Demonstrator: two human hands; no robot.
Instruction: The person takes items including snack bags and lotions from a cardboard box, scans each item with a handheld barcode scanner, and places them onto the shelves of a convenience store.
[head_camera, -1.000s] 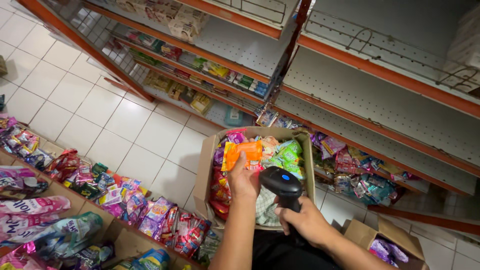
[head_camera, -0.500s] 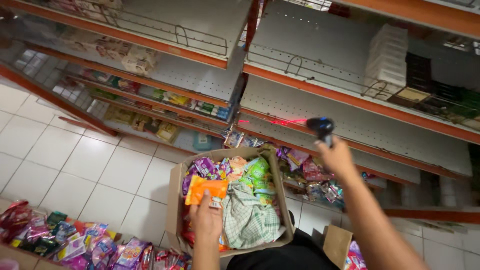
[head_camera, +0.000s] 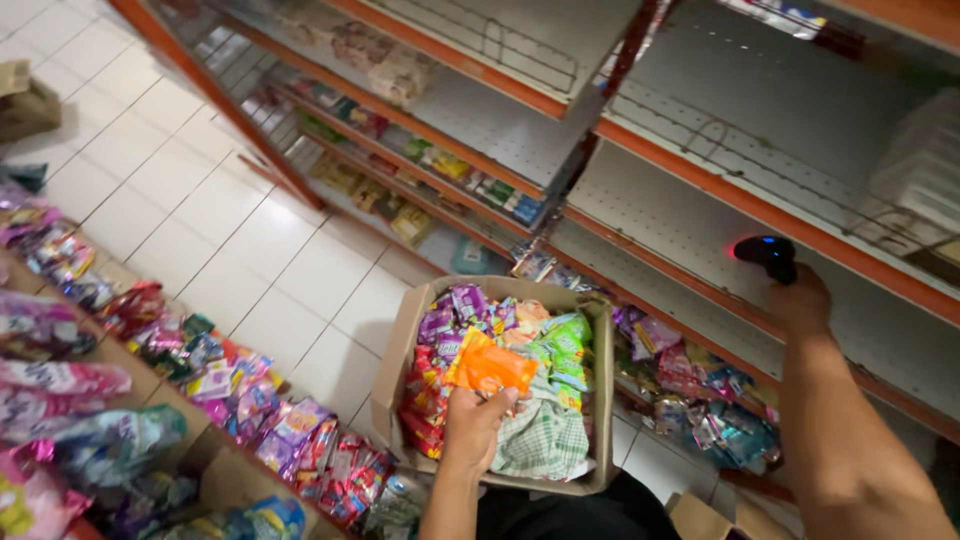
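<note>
While left fingers (head_camera: 497, 402) clamp an orange packet (head_camera: 490, 366), right fingers (head_camera: 790, 290) grip a scanner (head_camera: 768, 254) over white floor tiles (head_camera: 270, 250).

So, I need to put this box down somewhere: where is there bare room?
The white tiled floor between the floor-side snack packets and the low shelf is bare. The grey shelf beside the right hand and scanner is bare. The cardboard box is crowded.

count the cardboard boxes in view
3: one open box full of snack packets by the left hand, one small box at the bottom edge near the right arm, one box at the far left on the floor. Others may be hidden.
</note>
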